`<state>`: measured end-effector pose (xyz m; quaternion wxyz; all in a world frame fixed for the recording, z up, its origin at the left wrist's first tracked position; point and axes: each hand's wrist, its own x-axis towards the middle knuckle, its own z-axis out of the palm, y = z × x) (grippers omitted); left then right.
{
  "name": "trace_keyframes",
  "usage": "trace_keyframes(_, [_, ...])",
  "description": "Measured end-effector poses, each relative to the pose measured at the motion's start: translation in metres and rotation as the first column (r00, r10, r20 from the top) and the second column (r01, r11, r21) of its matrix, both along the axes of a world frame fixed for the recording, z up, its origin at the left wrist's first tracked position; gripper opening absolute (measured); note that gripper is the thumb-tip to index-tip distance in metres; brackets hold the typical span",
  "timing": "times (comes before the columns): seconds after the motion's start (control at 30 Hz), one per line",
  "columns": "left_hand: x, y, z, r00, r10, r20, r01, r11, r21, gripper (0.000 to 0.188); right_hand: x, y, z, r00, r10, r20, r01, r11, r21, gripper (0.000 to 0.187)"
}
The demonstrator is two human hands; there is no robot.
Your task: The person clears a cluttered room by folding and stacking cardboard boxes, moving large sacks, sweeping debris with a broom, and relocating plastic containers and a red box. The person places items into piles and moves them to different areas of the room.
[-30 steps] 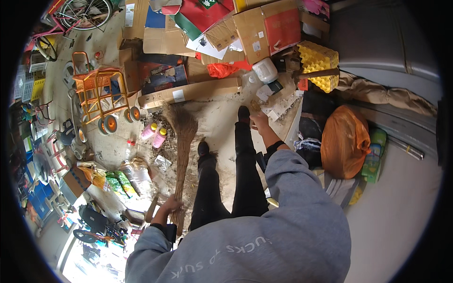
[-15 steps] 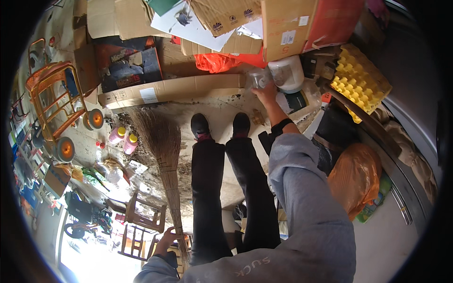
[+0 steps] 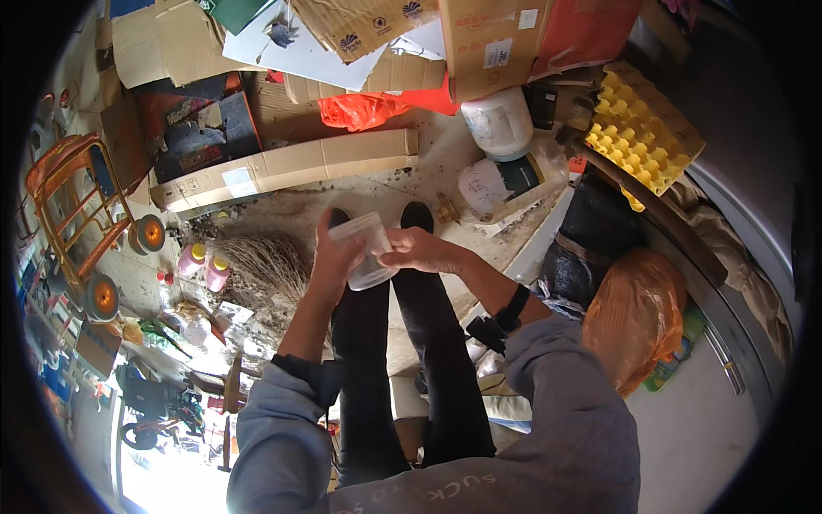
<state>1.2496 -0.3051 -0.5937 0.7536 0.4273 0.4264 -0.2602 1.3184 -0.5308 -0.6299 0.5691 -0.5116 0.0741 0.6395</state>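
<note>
A clear plastic tub (image 3: pixel 370 254) is held in front of my legs, tilted, with its opening toward the upper left. My left hand (image 3: pixel 336 250) grips its left side. My right hand (image 3: pixel 419 250) closes its fingers on the tub's right side. To the left of my left forearm the bristles of a straw broom (image 3: pixel 264 261) show against the dirty floor; its handle is hidden behind my arm. Beyond my right hand stands a white plastic jar (image 3: pixel 498 124), with a white, marked container (image 3: pixel 485 185) just nearer.
Flattened cardboard (image 3: pixel 291 170) and boxes lie across the far side. At right are yellow egg trays (image 3: pixel 634 128), a black bag (image 3: pixel 586 236) and an orange plastic bag (image 3: pixel 635 321). At left stand an orange hand truck (image 3: pixel 86 206) and two pink bottles (image 3: pixel 204 264).
My right hand has brought the clear tub back from beside the white jar to in front of my legs. My left hand has let go of the broom and taken hold of the tub.
</note>
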Motion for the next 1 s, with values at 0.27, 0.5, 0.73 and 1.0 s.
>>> trace_keyframes(0.27, [0.003, 0.000, -0.001, 0.973, -0.022, -0.229, -0.024, 0.981, -0.192, 0.090, 0.129, -0.122, -0.078, 0.326, 0.622, 0.712, 0.550, 0.487, -0.678, 0.119])
trace_keyframes(0.5, [-0.032, 0.017, -0.014, 0.964, -0.037, -0.263, 0.027, 0.999, -0.039, 0.093, 0.138, -0.095, -0.104, 0.329, 0.700, 0.634, 0.568, 0.390, -0.725, 0.114])
trace_keyframes(0.73, [-0.017, 0.004, -0.008, 0.973, -0.050, -0.225, 0.030, 0.995, -0.092, 0.093, 0.115, -0.111, -0.087, 0.499, 0.451, 0.740, 0.557, 0.487, -0.673, 0.090])
trace_keyframes(1.0, [0.000, 0.004, -0.021, 0.985, -0.034, -0.168, 0.016, 0.994, -0.107, 0.090, 0.127, -0.142, -0.136, 0.663, 0.139, 0.736, 0.477, 0.679, -0.558, 0.102])
